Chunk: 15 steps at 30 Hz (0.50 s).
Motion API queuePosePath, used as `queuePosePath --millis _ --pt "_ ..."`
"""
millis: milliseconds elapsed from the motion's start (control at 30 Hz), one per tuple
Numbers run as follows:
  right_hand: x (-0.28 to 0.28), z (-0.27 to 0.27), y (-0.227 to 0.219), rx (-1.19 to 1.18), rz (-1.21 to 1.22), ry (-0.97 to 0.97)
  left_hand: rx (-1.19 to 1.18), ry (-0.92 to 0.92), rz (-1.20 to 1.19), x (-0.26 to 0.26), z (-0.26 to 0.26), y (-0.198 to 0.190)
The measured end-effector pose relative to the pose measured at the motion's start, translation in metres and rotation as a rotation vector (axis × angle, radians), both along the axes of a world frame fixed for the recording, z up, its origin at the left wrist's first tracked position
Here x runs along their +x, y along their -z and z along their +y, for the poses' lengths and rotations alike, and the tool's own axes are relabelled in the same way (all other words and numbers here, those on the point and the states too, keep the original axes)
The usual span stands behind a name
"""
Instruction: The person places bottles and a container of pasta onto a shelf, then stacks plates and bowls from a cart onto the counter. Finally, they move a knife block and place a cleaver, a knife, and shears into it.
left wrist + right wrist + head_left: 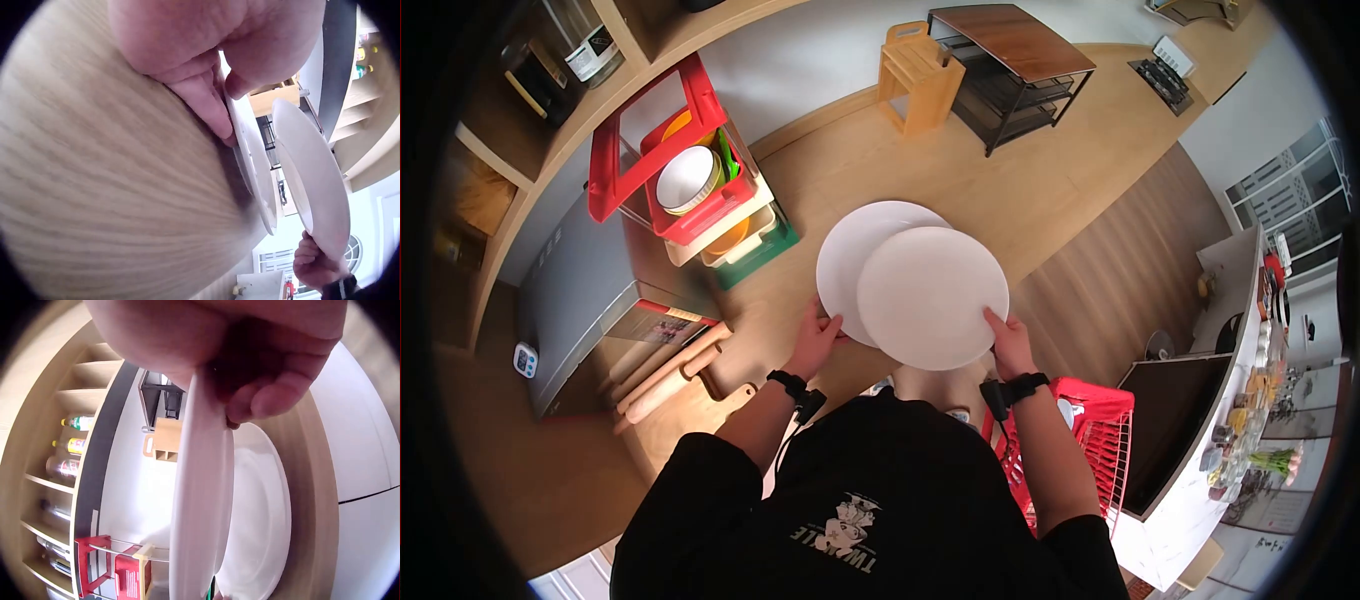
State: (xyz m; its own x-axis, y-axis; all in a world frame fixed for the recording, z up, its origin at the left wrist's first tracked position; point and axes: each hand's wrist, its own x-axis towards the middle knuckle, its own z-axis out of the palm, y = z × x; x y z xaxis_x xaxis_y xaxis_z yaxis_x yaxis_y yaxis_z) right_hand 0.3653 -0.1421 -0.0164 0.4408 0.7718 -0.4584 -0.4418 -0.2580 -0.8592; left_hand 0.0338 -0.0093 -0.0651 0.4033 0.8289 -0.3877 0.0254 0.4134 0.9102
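Two round white plates overlap in the head view. My left hand (812, 345) pinches the edge of the lower plate (840, 245), thumb on top and fingers underneath, close over the wooden counter (112, 175). Higher up, my right hand (1012, 345) grips the right edge of the upper plate (935, 300). The left wrist view shows a gap between the lower plate (255, 153) and the tilted upper plate (322, 187). In the right wrist view the upper plate (203, 487) stands nearly edge-on, partly hiding the lower plate (259, 512).
A red-framed rack (700, 220) with bowls stands back left beside a grey box (590, 290). Rolling pins (670, 390) and a cutting board (700, 425) lie front left. Behind are a small wooden stand (920, 85) and a dark-topped shelf (1010, 45). A red basket (1105, 440) is at right.
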Motion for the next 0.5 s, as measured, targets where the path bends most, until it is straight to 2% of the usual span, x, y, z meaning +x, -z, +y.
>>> queuePosePath --millis 300,500 --pt "-0.001 0.018 0.020 -0.086 -0.005 -0.069 -0.024 0.021 0.018 0.000 0.003 -0.001" --pt "-0.006 0.026 0.030 -0.094 -0.053 -0.024 -0.059 0.016 -0.042 0.001 0.004 -0.006"
